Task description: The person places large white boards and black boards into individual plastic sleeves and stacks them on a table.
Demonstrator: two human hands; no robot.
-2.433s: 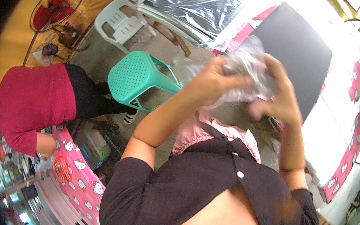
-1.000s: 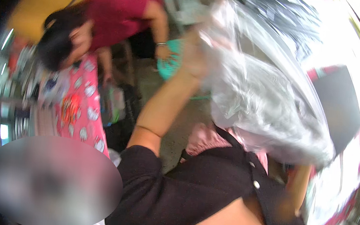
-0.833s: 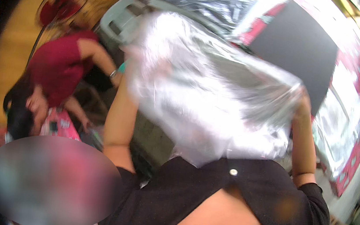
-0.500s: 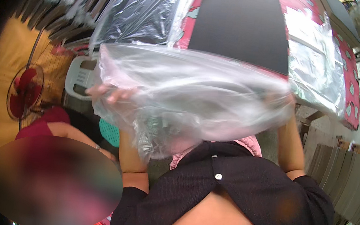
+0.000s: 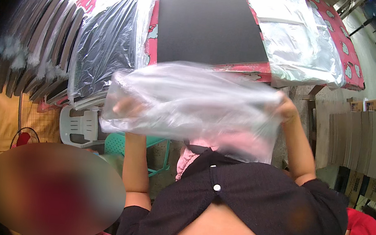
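Since plastic veils left fingers, their grip's unclear; right fingers clamp its end.

Clear plastic blurred, its folds unreadable
It veils the left grip at nine o'clock; a blurred oval masks eight o'clock; the left forearm partly covers the green stool; the bench is cut off at twelve.

You hold clear plastic spread out, your left hand showing through it and your right hand gripping its other end. Beyond, a black board lies on the pink table cover between a dark plastic-wrapped piece and a pale plastic-wrapped piece
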